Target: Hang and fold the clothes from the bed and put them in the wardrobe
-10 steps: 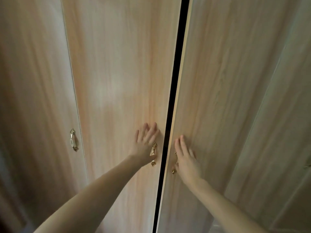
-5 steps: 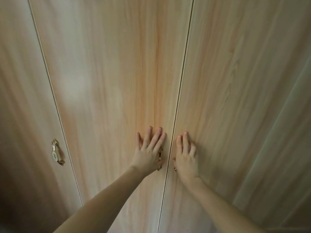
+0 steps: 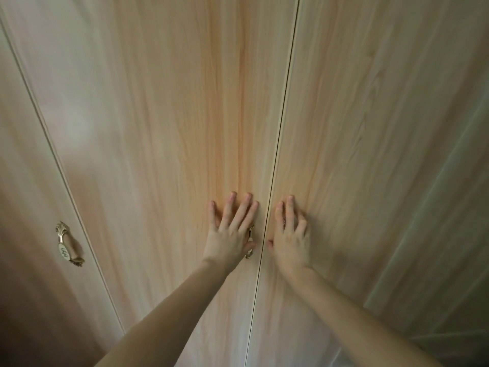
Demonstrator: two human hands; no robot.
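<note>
Two hands flat on the wardrobe (image 3: 164, 128), and that is the whole picture: pale wood-grain doors fill the view edge to edge. Left hand (image 3: 229, 234) presses the middle door (image 3: 172, 154), fingers straight and fanned, palm on the panel, holding nothing. Its thumb sits beside a brass handle (image 3: 249, 241) that peeks out just right of the hand, close to the door's edge. Right hand (image 3: 290, 237) presses the right door (image 3: 370, 154) the same way, fingers stretched upward, nothing held; whether a handle lies under it I cannot tell.

Between the two hands runs the seam (image 3: 280, 128), a thin dark line, the two door edges all but meeting along their length. It climbs from the bottom of the view to the top, leaning a little to the right as it rises, and that is the long axis of the doors: tall and upright, faces turned toward the person.

Further left, a second seam (image 3: 53, 144) slants down past another door (image 3: 21, 207), which carries its own brass handle (image 3: 66, 245) with a white oval inset, set upright near that edge and well apart from the hands.

Far right, a greyish strip (image 3: 449, 234) borders the right door; what it is, I cannot tell. Both forearms reach in from the bottom, with the seam between them.
</note>
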